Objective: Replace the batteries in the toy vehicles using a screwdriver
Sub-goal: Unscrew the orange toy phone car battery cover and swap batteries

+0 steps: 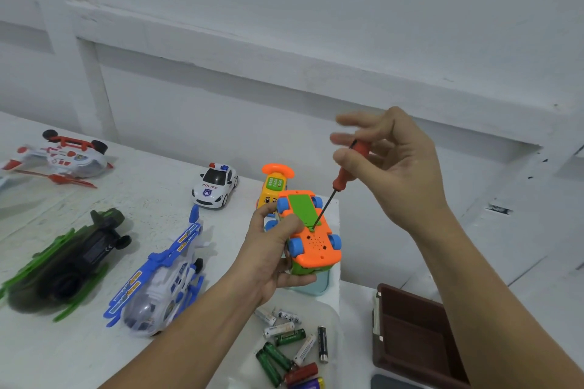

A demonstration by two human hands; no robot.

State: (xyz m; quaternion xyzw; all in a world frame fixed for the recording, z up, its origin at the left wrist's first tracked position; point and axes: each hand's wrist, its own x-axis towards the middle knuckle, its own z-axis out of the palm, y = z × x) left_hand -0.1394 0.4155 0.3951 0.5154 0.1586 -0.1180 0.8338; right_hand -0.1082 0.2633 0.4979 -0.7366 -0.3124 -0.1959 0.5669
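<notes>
Loose batteries (290,347) lie nearer than the upturned orange toy car (311,237), which the left hand (271,249) grips at the bench (79,357) edge. Above it, the right hand (398,167) pinches a screwdriver (344,174), its tip at the green cover (303,208). The slanted tip may skid and gouge the plastic.

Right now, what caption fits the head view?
Left hand holds upturned orange toy car; right hand holds screwdriver on its green cover.
</notes>
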